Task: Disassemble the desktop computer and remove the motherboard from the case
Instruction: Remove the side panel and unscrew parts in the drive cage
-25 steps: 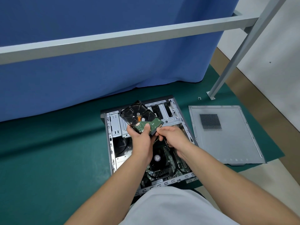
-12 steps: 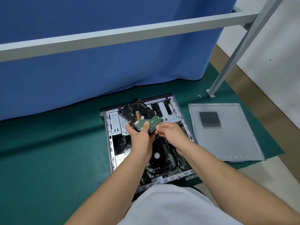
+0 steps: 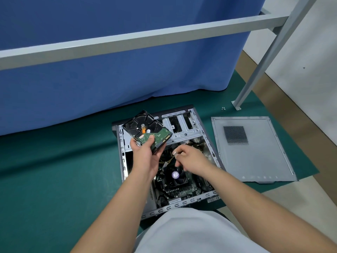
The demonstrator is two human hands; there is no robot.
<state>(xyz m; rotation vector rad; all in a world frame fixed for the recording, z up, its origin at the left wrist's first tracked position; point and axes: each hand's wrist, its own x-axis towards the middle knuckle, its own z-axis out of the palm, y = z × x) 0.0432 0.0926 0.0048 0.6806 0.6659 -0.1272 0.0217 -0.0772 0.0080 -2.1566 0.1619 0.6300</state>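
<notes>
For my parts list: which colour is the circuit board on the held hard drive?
Green, seen in the head view on the hard drive.

Black hard drive (image 3: 145, 129) with green circuit board; grey case (image 3: 184, 125); grey side panel (image 3: 255, 154), black mesh vent; green mat (image 3: 54, 170); blue curtain (image 3: 109, 70).

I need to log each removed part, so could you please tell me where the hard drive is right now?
In the head view, the hard drive is held in the left hand, raised above the far-left corner of the open case.
</notes>
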